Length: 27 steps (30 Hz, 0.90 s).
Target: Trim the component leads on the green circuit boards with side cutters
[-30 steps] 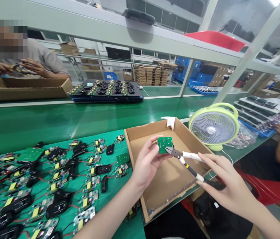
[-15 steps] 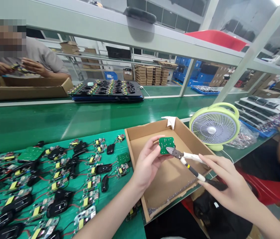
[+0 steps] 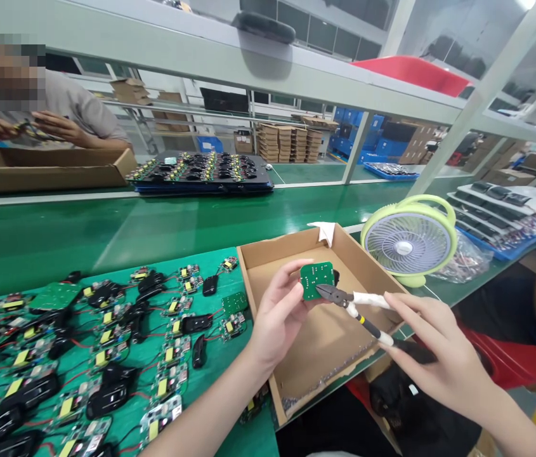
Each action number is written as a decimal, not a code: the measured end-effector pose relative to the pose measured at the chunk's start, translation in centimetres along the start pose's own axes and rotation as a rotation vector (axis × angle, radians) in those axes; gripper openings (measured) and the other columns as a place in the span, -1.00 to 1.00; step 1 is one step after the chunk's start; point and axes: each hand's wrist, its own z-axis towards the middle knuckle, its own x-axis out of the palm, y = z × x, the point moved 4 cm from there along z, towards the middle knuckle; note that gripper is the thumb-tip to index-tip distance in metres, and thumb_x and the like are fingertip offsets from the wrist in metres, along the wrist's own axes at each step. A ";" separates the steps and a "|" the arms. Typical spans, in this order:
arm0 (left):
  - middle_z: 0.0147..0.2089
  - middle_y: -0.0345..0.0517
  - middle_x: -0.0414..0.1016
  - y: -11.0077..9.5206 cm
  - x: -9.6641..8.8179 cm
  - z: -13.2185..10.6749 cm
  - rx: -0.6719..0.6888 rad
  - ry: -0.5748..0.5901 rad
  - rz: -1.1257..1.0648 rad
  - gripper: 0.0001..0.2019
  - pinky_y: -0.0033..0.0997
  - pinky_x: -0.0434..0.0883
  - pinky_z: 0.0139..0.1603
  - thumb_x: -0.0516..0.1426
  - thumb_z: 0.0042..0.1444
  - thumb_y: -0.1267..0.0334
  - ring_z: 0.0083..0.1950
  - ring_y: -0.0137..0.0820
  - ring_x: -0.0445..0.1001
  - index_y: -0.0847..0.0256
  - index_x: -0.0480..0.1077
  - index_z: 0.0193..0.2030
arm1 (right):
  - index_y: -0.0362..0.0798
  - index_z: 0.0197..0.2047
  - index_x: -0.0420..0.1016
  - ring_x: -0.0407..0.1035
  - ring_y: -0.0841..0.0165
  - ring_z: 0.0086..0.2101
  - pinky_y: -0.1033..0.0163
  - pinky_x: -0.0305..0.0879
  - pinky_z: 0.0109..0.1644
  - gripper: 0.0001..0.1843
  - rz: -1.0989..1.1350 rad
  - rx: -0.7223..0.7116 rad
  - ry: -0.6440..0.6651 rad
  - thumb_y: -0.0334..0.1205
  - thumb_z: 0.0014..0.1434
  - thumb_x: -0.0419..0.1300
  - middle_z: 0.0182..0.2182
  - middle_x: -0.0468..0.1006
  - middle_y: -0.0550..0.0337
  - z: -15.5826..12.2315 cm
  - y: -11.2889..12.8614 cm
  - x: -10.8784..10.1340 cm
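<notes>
Left hand (image 3: 283, 311) gripped green circuit board (image 3: 316, 279); right hand (image 3: 434, 349) gripped pliers (image 3: 339, 297), tips at board, above cardboard box (image 3: 315, 374).

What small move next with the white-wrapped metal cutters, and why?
Perhaps gently squeeze the cutters: the right hand holds their handles spread, their tips reach the square green circuit board, and the left hand holds it above the brown cardboard tray.

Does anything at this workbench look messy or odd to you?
A few things. Small grey bits lie strewn along the near side of the cardboard box, like spilled debris. A white scrap hangs over its far corner. The cutters in the right hand have white wrapping that looks improvised.
</notes>
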 end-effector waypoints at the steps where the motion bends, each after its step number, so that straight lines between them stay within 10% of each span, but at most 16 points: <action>1: -0.04 -0.16 0.64 -0.1 0.1 0.0 -0.002 0.001 -0.005 -0.75 -0.44 0.53 -0.05 0.31 0.18 0.17 -0.06 -0.39 0.59 0.00 0.58 0.00 | -0.09 0.49 0.09 0.36 0.02 0.10 -0.03 0.28 0.13 -0.23 -0.011 -0.010 -0.010 -0.40 0.29 0.24 0.15 0.44 -0.16 0.0 0.1 -0.1; 27: -0.11 -0.12 0.64 -0.4 0.3 -0.2 -0.040 -0.017 -0.014 -0.75 -0.46 0.50 -0.21 0.33 0.13 0.14 -0.18 -0.37 0.58 0.03 0.60 -0.04 | -0.03 0.51 0.05 0.41 0.06 -0.01 -0.08 0.29 0.08 -0.19 -0.029 -0.054 -0.037 -0.48 0.27 0.21 0.09 0.48 -0.15 0.0 0.7 -0.3</action>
